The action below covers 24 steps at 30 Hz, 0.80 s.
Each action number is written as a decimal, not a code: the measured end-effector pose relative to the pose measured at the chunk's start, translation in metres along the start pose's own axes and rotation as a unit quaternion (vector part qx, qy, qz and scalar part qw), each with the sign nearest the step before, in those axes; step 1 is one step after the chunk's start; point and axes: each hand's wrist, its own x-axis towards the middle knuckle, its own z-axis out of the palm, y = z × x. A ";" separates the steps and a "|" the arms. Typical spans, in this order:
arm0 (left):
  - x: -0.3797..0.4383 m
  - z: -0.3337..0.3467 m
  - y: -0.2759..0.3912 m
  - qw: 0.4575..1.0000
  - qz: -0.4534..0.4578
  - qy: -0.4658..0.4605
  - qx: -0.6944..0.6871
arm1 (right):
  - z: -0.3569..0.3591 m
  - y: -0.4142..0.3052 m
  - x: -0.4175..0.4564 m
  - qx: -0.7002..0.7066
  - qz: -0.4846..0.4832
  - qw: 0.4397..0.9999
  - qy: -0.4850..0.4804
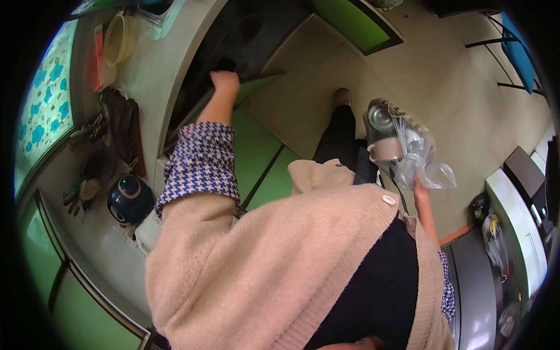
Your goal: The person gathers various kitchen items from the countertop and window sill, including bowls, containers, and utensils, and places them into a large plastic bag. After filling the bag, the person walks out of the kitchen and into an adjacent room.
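My left hand [226, 81] reaches to the dark opening [258, 26] under the counter, close to an ajar green cabinet door [259, 87]. Its fingers are lost in shadow, so whether they grip anything is unclear. On the other side, my right hand [421, 188] grips the gathered neck of a clear plastic bag [409, 164]. Through the film show a shiny round metal container [381, 117] and a pinkish container [385, 149]. The bag hangs over the floor beside my legs.
A yellow basket [119, 39], a pink dustpan-like item [97, 65] and a dark blue appliance [130, 199] stand on the counter [175, 57]. Another green door [350, 22] juts over the tiled floor [420, 65]. A blue folding chair [518, 52] is at far right.
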 end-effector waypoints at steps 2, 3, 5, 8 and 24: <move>-0.030 -0.005 0.022 0.997 0.035 -0.055 0.031 | -0.008 -0.005 0.012 -0.043 -0.020 0.999 -0.023; -0.038 -0.004 0.030 0.995 0.050 -0.068 0.044 | -0.010 -0.014 0.023 -0.054 -0.009 0.998 -0.033; -0.047 0.000 0.037 0.994 0.056 -0.081 0.056 | -0.006 -0.036 0.046 -0.072 0.008 0.996 -0.058; -0.063 0.016 0.051 0.998 0.038 -0.032 0.038 | -0.022 -0.062 0.054 -0.111 -0.003 0.989 -0.094; -0.075 0.068 0.030 0.995 -0.039 -0.088 0.003 | -0.048 -0.058 0.081 -0.145 -0.018 0.986 -0.081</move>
